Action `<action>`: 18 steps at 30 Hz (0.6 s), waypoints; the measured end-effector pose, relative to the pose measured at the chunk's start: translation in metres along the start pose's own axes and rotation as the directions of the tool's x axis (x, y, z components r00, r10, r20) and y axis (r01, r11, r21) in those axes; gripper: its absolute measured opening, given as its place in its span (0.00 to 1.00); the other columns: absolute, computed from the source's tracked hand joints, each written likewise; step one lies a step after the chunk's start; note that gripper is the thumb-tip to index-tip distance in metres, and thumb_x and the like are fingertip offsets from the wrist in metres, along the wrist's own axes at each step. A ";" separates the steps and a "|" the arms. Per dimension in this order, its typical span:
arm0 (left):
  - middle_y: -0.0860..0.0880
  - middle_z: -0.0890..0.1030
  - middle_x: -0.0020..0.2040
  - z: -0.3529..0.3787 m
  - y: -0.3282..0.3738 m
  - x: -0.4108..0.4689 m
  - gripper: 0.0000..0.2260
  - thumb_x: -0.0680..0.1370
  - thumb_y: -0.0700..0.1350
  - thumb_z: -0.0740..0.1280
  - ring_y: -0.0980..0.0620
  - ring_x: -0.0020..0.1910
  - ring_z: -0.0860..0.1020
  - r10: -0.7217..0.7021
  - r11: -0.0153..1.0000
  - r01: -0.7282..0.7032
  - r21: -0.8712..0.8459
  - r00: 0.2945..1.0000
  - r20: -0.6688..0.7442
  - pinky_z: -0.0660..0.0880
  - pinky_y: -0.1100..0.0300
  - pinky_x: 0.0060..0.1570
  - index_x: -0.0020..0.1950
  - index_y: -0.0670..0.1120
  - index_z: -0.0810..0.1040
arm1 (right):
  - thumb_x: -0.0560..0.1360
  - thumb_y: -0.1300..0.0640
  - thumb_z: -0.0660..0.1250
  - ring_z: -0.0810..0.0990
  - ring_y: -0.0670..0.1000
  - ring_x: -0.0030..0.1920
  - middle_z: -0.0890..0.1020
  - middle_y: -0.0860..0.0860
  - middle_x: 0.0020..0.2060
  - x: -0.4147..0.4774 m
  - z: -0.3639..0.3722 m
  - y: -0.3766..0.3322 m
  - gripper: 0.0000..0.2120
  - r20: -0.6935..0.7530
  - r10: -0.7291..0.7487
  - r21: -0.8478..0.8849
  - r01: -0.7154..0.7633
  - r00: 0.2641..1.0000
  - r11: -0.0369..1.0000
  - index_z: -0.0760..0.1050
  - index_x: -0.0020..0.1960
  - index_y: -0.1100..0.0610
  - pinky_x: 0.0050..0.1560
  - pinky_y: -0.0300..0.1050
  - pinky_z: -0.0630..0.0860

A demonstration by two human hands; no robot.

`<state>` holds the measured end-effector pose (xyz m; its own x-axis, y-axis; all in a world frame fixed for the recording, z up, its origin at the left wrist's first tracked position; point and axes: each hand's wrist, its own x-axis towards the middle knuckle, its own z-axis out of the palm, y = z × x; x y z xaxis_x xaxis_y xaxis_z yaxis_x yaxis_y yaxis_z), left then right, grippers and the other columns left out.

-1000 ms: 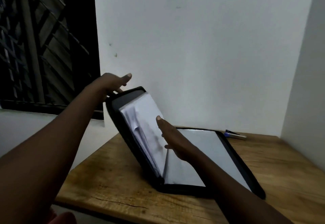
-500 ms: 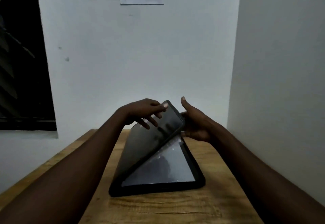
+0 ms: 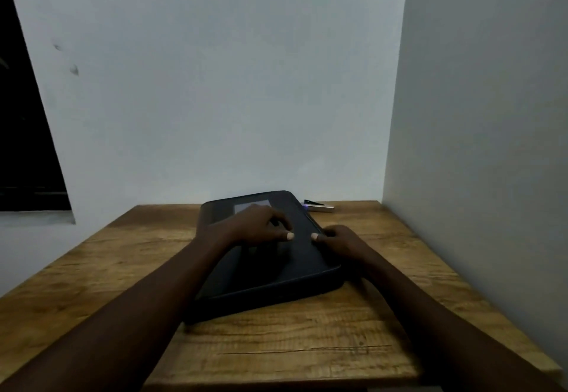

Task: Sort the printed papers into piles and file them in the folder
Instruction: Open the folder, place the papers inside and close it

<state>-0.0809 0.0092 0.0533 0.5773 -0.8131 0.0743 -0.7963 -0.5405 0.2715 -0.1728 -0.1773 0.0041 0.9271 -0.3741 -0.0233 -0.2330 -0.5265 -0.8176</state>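
In the head view the black padded rectangular folder (image 3: 270,271) lies closed, flat on the middle of the wooden table (image 3: 276,345). My left hand (image 3: 261,228) presses its cover with bent fingers and holds nothing, while my right hand (image 3: 341,241) pinches its right edge, thumb on top. I judge it stiff, cushioned and paper-heavy, so best gripped by its edges.

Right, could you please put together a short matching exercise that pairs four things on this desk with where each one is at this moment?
Things
1. folder
2. left hand
3. right hand
4. small silver object

Places or states
A. at the folder's right edge, thumb on top
B. just beyond the folder's far right corner
C. closed and lying flat on the wooden table
D. resting on top of the folder, towards its far end

Pairs: 1-C, 2-D, 3-A, 4-B
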 end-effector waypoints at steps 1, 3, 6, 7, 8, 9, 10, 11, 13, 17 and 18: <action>0.49 0.80 0.60 0.004 -0.004 0.002 0.15 0.78 0.56 0.68 0.53 0.60 0.76 0.009 1.000 -0.009 0.004 1.000 -0.002 0.70 0.62 0.57 0.61 0.52 0.80 | 0.79 0.48 0.65 0.82 0.55 0.51 0.83 0.57 0.52 0.003 0.001 -0.001 0.16 0.007 -0.008 -0.052 0.009 1.000 0.999 0.79 0.57 0.60 0.50 0.46 0.77; 0.49 0.81 0.58 0.012 -0.013 0.005 0.14 0.78 0.55 0.68 0.53 0.57 0.77 0.041 0.999 -0.041 -0.005 0.999 -0.015 0.72 0.62 0.55 0.60 0.51 0.81 | 0.79 0.47 0.64 0.82 0.54 0.51 0.83 0.56 0.52 0.013 0.004 -0.003 0.17 0.023 -0.019 -0.133 0.022 1.000 0.991 0.80 0.58 0.59 0.46 0.43 0.74; 0.48 0.82 0.52 0.022 -0.025 0.008 0.12 0.78 0.54 0.68 0.54 0.48 0.77 0.106 0.994 -0.104 0.030 0.993 -0.054 0.70 0.61 0.46 0.58 0.52 0.82 | 0.79 0.46 0.63 0.80 0.49 0.46 0.84 0.54 0.52 0.022 0.012 -0.004 0.17 -0.021 -0.044 -0.168 0.040 0.999 0.985 0.81 0.58 0.56 0.42 0.40 0.72; 0.48 0.81 0.51 0.028 -0.031 0.009 0.12 0.78 0.56 0.67 0.53 0.48 0.76 0.112 0.993 -0.109 0.042 0.991 -0.069 0.71 0.58 0.48 0.58 0.53 0.82 | 0.79 0.47 0.64 0.79 0.48 0.45 0.84 0.53 0.52 0.024 0.017 -0.003 0.16 -0.059 -0.062 -0.155 0.052 0.996 0.987 0.81 0.59 0.55 0.43 0.40 0.72; 0.49 0.80 0.51 0.033 -0.036 0.008 0.14 0.77 0.59 0.65 0.53 0.49 0.76 0.108 0.993 -0.104 0.055 0.990 -0.085 0.73 0.55 0.50 0.58 0.55 0.81 | 0.79 0.47 0.65 0.79 0.47 0.46 0.84 0.52 0.54 0.025 0.020 0.000 0.15 -0.106 -0.086 -0.142 0.071 0.991 0.987 0.81 0.60 0.54 0.45 0.39 0.71; 0.50 0.79 0.52 0.037 -0.040 0.007 0.17 0.76 0.63 0.62 0.52 0.51 0.77 0.102 0.993 -0.096 0.062 0.989 -0.107 0.74 0.53 0.53 0.59 0.56 0.80 | 0.78 0.48 0.65 0.79 0.47 0.48 0.83 0.52 0.56 0.026 0.021 0.001 0.15 -0.142 -0.112 -0.146 0.091 0.983 0.985 0.80 0.61 0.54 0.47 0.38 0.71; 0.51 0.78 0.54 0.042 -0.044 0.005 0.21 0.75 0.66 0.59 0.52 0.53 0.77 0.087 0.995 -0.080 0.063 0.988 -0.128 0.74 0.52 0.55 0.60 0.57 0.79 | 0.78 0.49 0.66 0.79 0.49 0.51 0.82 0.52 0.58 0.024 0.023 0.003 0.16 -0.169 -0.134 -0.167 0.106 0.976 0.980 0.78 0.63 0.54 0.48 0.38 0.70; 0.52 0.78 0.56 0.045 -0.045 0.003 0.24 0.74 0.68 0.55 0.53 0.55 0.77 0.082 0.995 -0.074 0.062 0.985 -0.150 0.75 0.52 0.56 0.61 0.58 0.78 | 0.77 0.50 0.67 0.79 0.51 0.54 0.81 0.53 0.59 0.023 0.023 0.004 0.18 -0.199 -0.168 -0.197 0.128 0.966 0.972 0.77 0.64 0.55 0.50 0.38 0.70; 0.52 0.78 0.58 0.048 -0.046 0.002 0.27 0.72 0.70 0.52 0.53 0.57 0.77 0.073 0.996 -0.066 0.053 0.985 -0.159 0.75 0.51 0.57 0.62 0.59 0.78 | 0.76 0.52 0.69 0.78 0.54 0.59 0.79 0.54 0.60 0.019 0.025 0.006 0.19 -0.274 -0.298 -0.268 0.225 0.915 0.937 0.76 0.65 0.57 0.55 0.43 0.72; 0.50 0.79 0.57 0.042 -0.046 0.003 0.27 0.72 0.69 0.54 0.51 0.55 0.78 0.067 0.997 -0.060 0.058 0.990 -0.127 0.75 0.50 0.55 0.62 0.57 0.79 | 0.75 0.54 0.69 0.77 0.50 0.52 0.79 0.50 0.53 -0.001 0.036 -0.012 0.13 -0.368 -0.520 -0.334 0.412 0.771 0.848 0.77 0.58 0.54 0.51 0.47 0.75; 0.49 0.79 0.56 0.042 -0.047 0.002 0.26 0.73 0.67 0.56 0.50 0.53 0.78 0.069 0.997 -0.063 0.052 0.990 -0.126 0.75 0.50 0.54 0.62 0.55 0.79 | 0.75 0.54 0.69 0.77 0.49 0.49 0.79 0.49 0.51 -0.007 0.042 -0.019 0.11 -0.363 -0.544 -0.327 0.443 0.756 0.834 0.77 0.57 0.53 0.49 0.46 0.75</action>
<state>-0.0501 0.0235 0.0009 0.5389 -0.8149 0.2134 -0.8395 -0.4985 0.2162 -0.1630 -0.1331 -0.0043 0.7210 -0.2737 0.6367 0.1206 -0.8551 -0.5042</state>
